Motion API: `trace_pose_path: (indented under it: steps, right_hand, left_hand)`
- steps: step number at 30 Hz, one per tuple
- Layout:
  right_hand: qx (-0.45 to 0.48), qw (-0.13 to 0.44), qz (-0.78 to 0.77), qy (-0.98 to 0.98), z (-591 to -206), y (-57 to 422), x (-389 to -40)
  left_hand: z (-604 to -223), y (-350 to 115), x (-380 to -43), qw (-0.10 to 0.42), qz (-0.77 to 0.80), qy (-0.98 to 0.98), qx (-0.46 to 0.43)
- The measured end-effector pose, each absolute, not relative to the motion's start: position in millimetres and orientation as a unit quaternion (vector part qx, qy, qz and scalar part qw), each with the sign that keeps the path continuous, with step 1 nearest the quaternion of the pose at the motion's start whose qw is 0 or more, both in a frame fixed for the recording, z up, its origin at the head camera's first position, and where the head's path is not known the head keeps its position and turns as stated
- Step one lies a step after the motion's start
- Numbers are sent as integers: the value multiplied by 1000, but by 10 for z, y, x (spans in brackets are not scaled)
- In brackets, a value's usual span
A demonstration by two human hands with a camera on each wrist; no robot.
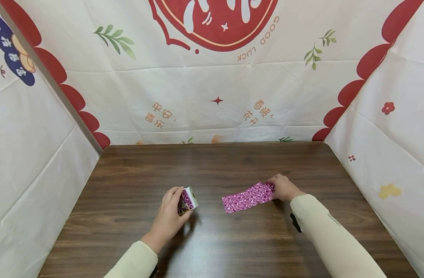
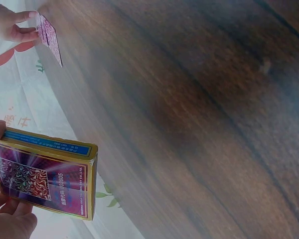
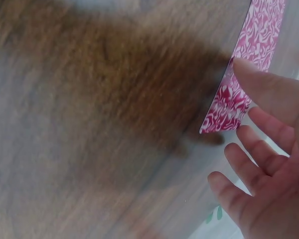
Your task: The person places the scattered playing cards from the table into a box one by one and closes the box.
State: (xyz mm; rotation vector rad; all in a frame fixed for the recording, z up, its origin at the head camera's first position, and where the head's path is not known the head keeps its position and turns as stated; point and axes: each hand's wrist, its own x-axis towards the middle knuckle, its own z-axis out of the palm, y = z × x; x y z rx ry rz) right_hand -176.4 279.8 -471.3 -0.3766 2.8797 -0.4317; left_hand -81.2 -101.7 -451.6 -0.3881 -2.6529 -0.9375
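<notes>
In the head view, my left hand (image 1: 167, 216) grips a small playing card box (image 1: 187, 200) left of the table's middle. Purple with a gold border, the box (image 2: 45, 174) fills the lower left of the left wrist view, thumb on one edge and fingers on the opposite one. To the right, my right hand (image 1: 283, 188) pinches the right end of a strip of overlapping playing cards (image 1: 248, 198) with pink-and-white patterned backs. In the right wrist view, the thumb lies on the near edge of the cards (image 3: 256, 30) and the other fingers are spread out below.
Both hands work over a dark wood-grain table (image 1: 212, 166). A white printed cloth (image 1: 198, 96) with red scallops rises behind its far edge, and similar cloth hangs along both sides. A black band (image 1: 295, 222) shows at the right wrist.
</notes>
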Motion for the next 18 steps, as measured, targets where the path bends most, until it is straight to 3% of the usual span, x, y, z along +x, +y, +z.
trace_pose_path:
  steps: [18]
  right_hand:
    - [-99,121,-155,975,-4718,2848,-1821]
  left_hand:
    - [-4510,-1016,-809,140,-329,-925,-126]
